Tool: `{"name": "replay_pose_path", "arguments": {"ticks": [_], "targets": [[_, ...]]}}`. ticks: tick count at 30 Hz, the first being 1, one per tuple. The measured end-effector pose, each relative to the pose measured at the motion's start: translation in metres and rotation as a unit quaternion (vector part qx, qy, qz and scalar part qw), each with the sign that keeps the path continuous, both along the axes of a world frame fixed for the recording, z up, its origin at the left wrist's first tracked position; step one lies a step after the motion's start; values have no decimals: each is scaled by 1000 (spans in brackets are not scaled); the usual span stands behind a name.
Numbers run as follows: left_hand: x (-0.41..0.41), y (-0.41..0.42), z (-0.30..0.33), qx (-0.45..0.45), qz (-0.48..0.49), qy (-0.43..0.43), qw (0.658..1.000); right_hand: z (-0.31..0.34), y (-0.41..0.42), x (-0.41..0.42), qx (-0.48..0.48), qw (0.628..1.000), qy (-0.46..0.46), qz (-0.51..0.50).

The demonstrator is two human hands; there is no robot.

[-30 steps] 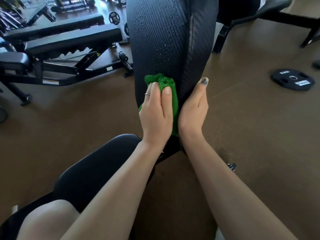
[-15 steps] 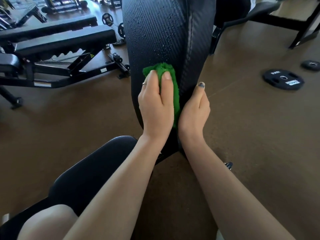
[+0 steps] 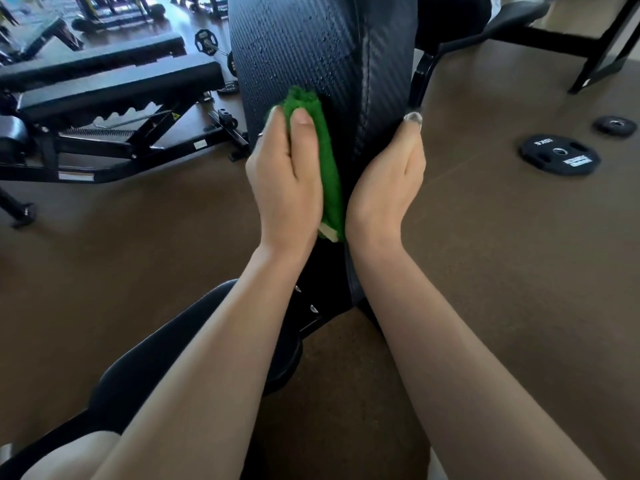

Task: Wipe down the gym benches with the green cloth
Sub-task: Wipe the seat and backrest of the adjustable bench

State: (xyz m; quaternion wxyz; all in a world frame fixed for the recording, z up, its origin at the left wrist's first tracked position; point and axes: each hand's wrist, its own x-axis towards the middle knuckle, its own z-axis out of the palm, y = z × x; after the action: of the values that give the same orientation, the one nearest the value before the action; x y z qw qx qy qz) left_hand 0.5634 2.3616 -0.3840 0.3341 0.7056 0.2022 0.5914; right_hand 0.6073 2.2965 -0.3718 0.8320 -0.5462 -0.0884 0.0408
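An upright black bench backrest [image 3: 298,39] with a ribbed surface carries water droplets on its upper part. My left hand [image 3: 284,181] grips the folded green cloth [image 3: 327,161] and holds it against the lower middle of the pad, thumb on top of the cloth. To the right, my right hand [image 3: 384,181] holds the pad's side edge, thumb pointing up and fingers hidden behind it. The bench's black seat [image 3: 166,368] lies below my left forearm.
Two flat black benches [image 3: 114,88] on steel frames stand to the left. A large weight plate [image 3: 559,154] and a small one [image 3: 614,125] lie on the brown floor at right. Another bench frame [image 3: 512,15] stands at the top right. My knee [image 3: 79,455] shows at the bottom left.
My left hand has slid the cloth a little higher up the backrest. My right hand has moved outward along the pad's right edge.
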Motion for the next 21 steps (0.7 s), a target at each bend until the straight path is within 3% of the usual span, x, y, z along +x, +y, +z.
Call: {"name": "replay_pose_path", "arguments": {"ticks": [4,11,16,21], "targets": [[6,23,3,-69,33,-8,997,5,2,0,-2,1000,23,-7],[8,2,9,34,5,-29,999,7,6,2,-28,999,11,-20],[9,38,12,-71,36,-7,997,6,5,0,-42,999,-16,-21],[5,-1,9,28,-12,-27,999,6,7,-1,-31,999,-12,-40]]}}
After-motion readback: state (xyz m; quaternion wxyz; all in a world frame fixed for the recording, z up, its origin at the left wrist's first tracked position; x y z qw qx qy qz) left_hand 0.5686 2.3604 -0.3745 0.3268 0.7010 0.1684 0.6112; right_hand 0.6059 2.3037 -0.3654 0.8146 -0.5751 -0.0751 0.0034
